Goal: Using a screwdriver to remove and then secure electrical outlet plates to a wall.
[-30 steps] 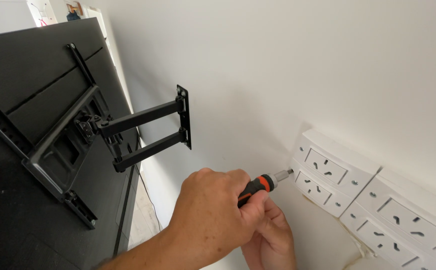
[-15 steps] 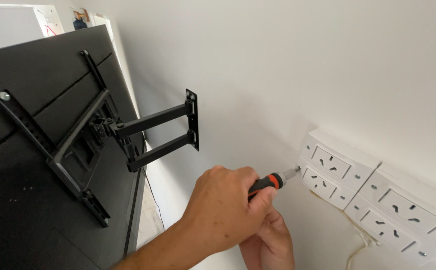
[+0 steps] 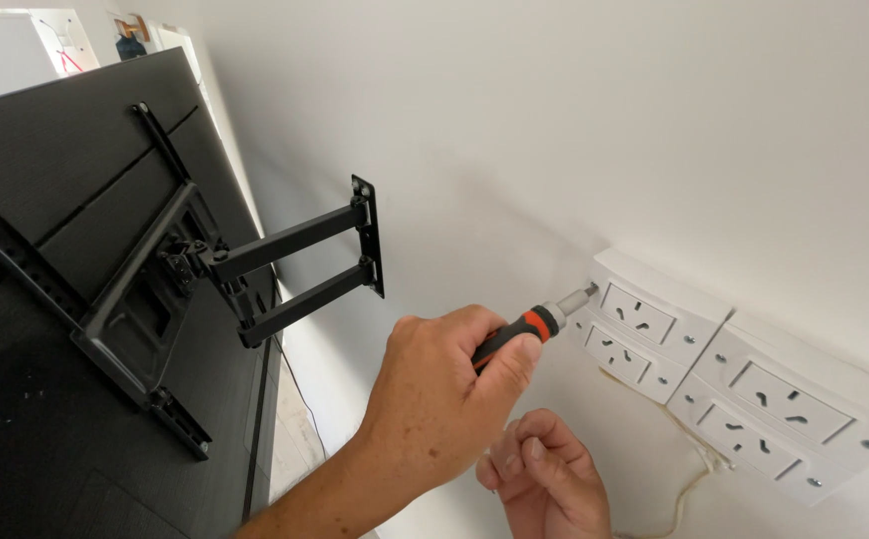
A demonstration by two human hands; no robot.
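My left hand [image 3: 434, 399] grips a screwdriver [image 3: 529, 326] with a black and orange handle. Its metal tip rests at the left corner of a white double socket box [image 3: 644, 324] on the white wall. My right hand [image 3: 544, 479] hangs just below the left hand. Its fingers are curled in, and I see nothing in them. A second white socket box [image 3: 789, 409] sits right beside the first one, further right.
A black flat screen [image 3: 45, 299] hangs at the left, back side toward me, on a black swing-arm wall bracket [image 3: 300, 265] fixed to the wall. A pale cable [image 3: 689, 484] runs down from under the sockets.
The view has swung a little, so the screen and bracket sit further right. The left hand keeps the screwdriver tip at the socket corner. The right hand now shows more fully below it.
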